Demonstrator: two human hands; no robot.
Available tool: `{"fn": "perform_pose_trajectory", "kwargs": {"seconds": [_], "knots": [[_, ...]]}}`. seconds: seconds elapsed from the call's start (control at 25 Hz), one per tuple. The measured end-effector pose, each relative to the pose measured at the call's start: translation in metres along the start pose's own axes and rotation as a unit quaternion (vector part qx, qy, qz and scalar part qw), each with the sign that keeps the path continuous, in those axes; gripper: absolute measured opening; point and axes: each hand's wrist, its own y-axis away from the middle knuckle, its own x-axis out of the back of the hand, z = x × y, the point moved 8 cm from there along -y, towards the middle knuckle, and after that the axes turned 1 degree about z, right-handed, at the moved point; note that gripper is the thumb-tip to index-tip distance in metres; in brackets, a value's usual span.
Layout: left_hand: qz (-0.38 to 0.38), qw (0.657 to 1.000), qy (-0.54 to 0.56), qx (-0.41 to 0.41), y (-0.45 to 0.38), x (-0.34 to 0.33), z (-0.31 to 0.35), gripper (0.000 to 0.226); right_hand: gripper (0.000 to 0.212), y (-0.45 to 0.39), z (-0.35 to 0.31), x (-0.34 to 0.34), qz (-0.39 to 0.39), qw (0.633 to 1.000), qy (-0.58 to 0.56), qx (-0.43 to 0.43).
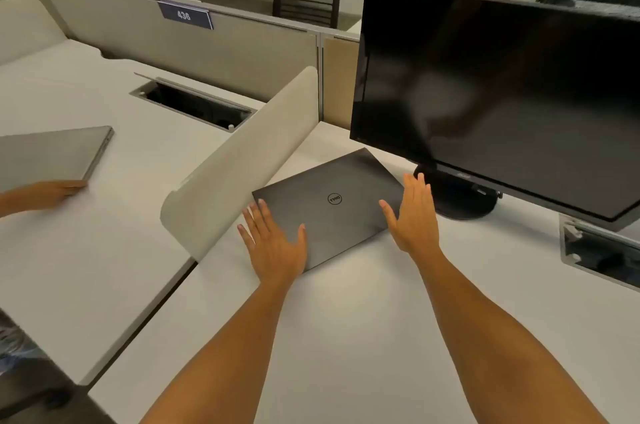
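A closed dark grey laptop [341,195] with a round logo on its lid lies flat on the white desk [363,312], turned at an angle. My left hand [273,243] lies flat with spread fingers over the laptop's near left corner. My right hand [414,212] is held with straight fingers at the laptop's right edge, just beside the monitor's base.
A large black monitor [502,91] with a round base [460,195] stands right behind the laptop. A curved cream divider [242,160] borders the desk on the left. Beyond it, another person's hand [57,191] holds a silver closed laptop [52,153]. Cable hatches [194,105] are sunk into both desks.
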Motion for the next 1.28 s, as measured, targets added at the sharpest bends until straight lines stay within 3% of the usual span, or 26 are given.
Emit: {"fn": "perform_pose_trajectory", "kwargs": {"seconds": [0.12, 0.28, 0.44, 0.84, 1.0, 1.28], "knots": [[-0.057, 0.992, 0.003, 0.115, -0.003, -0.019, -0.013, 0.110, 0.087, -0.010, 0.011, -0.022, -0.072, 0.996, 0.015, -0.039], [-0.117, 0.943, 0.108, 0.291, -0.006, -0.039, -0.025, 0.131, 0.101, -0.026, 0.015, -0.040, -0.129, 0.989, 0.039, -0.060], [-0.127, 0.903, 0.163, 0.377, -0.018, -0.049, -0.025, 0.135, 0.116, -0.050, 0.025, -0.053, -0.181, 0.974, -0.015, -0.137], [-0.172, 0.865, 0.196, 0.430, -0.020, -0.059, -0.005, 0.125, 0.138, -0.063, 0.032, -0.068, -0.231, 0.945, 0.050, -0.228], [-0.176, 0.874, 0.164, 0.422, -0.027, -0.055, -0.016, 0.119, 0.139, -0.066, 0.033, -0.065, -0.248, 0.933, 0.043, -0.256], [-0.206, 0.905, 0.120, 0.352, -0.035, -0.048, -0.031, 0.135, 0.139, -0.045, 0.049, -0.064, -0.247, 0.903, 0.000, -0.352]]}}
